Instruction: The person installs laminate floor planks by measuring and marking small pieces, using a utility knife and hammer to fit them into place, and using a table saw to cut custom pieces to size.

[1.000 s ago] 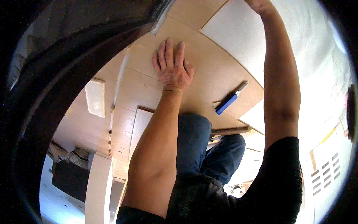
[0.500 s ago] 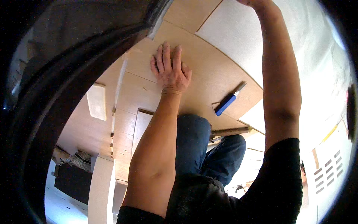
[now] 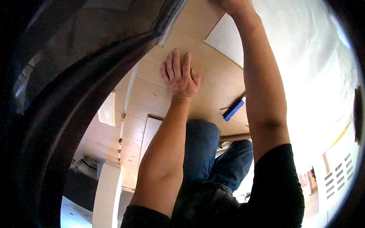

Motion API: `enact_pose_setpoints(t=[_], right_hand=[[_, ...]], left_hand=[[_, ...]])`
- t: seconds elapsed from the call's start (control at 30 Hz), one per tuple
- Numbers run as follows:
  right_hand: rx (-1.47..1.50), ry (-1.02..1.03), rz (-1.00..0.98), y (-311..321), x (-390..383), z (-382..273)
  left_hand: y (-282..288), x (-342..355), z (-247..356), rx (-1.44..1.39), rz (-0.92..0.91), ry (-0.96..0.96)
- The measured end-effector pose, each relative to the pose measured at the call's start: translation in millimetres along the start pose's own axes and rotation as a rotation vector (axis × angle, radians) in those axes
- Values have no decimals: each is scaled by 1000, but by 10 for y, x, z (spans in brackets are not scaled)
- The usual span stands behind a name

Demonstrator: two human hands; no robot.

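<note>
My left hand lies flat on the light wood floorboards, fingers spread and nothing in its grasp. At the top edge of the picture is my right hand, stretched far forward over the boards; its fingers run out of view, so what they touch is hidden. To the right of my left hand, a blue-handled tool rests on the boards, its far end covered by my right forearm. A pale sheet borders the boards' curved right edge, partly behind that forearm.
A large dark curved object fills the left side. A pale board piece lies beside my left forearm, and a whitish strip farther left. My bent knee is close by. Bright white sheeting spreads at right.
My right hand and forearm have swung left, now covering the tool's far end. My left hand remains flat on the boards. The whole view has shifted slightly.
</note>
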State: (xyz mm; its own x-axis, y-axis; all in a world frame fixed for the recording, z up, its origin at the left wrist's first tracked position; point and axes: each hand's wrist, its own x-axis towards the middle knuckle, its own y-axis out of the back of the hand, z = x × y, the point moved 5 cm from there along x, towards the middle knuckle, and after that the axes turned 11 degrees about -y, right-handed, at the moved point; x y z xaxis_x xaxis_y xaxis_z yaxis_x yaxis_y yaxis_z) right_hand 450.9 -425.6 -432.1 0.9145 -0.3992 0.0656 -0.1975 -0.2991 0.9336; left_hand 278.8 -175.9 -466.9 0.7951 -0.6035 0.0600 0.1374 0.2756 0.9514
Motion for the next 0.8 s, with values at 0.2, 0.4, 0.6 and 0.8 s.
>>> enact_pose_setpoints(t=[0.2,0.4,0.6,0.8], right_hand=[[-112,-47,-66,-226,75,192],[41,-219,-126,-215,6,73],[20,-184,13,-232,-75,127],[-53,-192,22,-382,-289,-8]], left_hand=[[8,51,33,-6,7,-30],[10,63,18,23,-3,-13],[56,42,71,33,-8,-15],[81,-18,15,43,-4,-7]])
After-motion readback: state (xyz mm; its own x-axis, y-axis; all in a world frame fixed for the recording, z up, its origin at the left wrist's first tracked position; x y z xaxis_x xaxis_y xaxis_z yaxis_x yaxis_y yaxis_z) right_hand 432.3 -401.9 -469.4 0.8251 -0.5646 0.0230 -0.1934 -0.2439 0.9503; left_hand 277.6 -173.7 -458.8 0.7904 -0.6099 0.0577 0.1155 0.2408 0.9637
